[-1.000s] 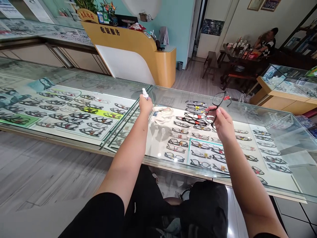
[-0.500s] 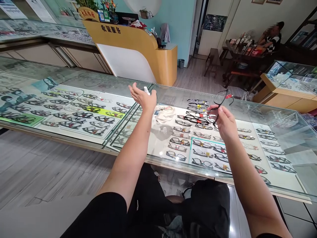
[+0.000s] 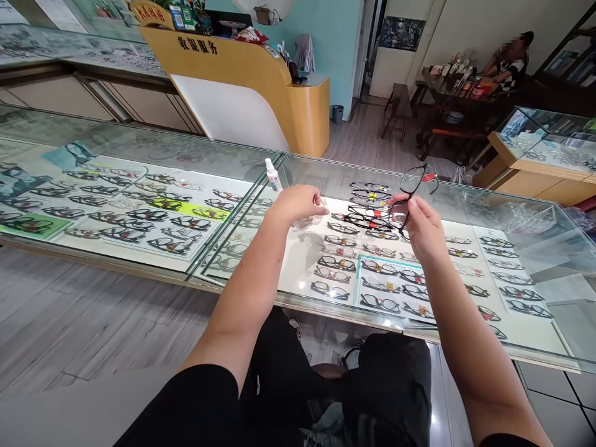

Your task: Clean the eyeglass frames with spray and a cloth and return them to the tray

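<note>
Two glass counters [image 3: 294,273] adjoin, a tan desk [image 3: 303,115] beyond, right hand [image 3: 424,227] holding eyeglasses [image 3: 410,194], left hand [image 3: 298,202] curled, grip unclear.

A short-sleeved black top [image 3: 200,403] leaves both forearms [image 3: 255,273] bare; black trousers [image 3: 395,379] are worn below, a small white mark [image 3: 258,384] showing at the left.
</note>
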Demonstrator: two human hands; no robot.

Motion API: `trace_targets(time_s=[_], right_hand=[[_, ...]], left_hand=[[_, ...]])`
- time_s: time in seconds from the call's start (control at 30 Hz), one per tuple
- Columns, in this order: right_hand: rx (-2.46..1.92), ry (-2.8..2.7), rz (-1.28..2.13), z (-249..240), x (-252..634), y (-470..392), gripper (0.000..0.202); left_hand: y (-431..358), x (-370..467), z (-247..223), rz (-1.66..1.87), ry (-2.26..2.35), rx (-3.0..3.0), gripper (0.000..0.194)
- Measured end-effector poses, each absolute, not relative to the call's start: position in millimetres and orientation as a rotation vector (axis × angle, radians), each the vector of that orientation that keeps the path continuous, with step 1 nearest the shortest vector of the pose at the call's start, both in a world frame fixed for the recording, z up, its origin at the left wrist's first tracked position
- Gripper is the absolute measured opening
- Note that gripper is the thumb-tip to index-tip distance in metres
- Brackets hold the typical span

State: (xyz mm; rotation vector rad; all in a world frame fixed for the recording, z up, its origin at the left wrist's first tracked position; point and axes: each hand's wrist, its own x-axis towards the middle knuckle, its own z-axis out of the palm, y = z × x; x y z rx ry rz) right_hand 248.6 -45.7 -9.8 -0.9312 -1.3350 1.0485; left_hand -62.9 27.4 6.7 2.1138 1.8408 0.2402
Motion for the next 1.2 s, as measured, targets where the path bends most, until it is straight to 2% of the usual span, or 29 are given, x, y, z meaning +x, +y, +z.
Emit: trace_targets(time_s=[0.1,0.2,0.27,0.53,0.73,0.9,1.2], right_hand=[[-0.915,-1.323,1.067,-10.0,247.7,-46.0,0.031],[-0.906,-1.322,1.074,-10.6,247.7,-45.7,0.03],[-0.904,-1.325,1.075,-11.2,248.2,-45.0,0.029],[-0.888,-1.334,1.088,-14.4,250.2,-42.4,0.03],[-0.89,-1.344,1.097,-11.0,248.5,-45.5,0.03],[-0.883,-1.392,1.125,-7.0,244.0,-51.7,0.034],[-0.842,-1.447,1.296,0.9,237.5,-65.7,0.04]], left_hand=[[27.3,-63.4,4.1,-0.01,1.873,2.114,0.028],[31.5,-64.2,-1.5,-0.011,1.87,2.125,0.01],[36.2,-65.7,-5.8,0.137,1.872,2.098,0.004],[58.3,-70.7,-17.8,1.001,1.617,1.618,0.008],[59.8,-69.6,-8.6,1.292,1.102,0.912,0.009],[45.8,-54.1,4.7,1.251,0.888,0.821,0.021],[3.9,-7.7,10.7,1.04,0.766,1.262,0.049]])
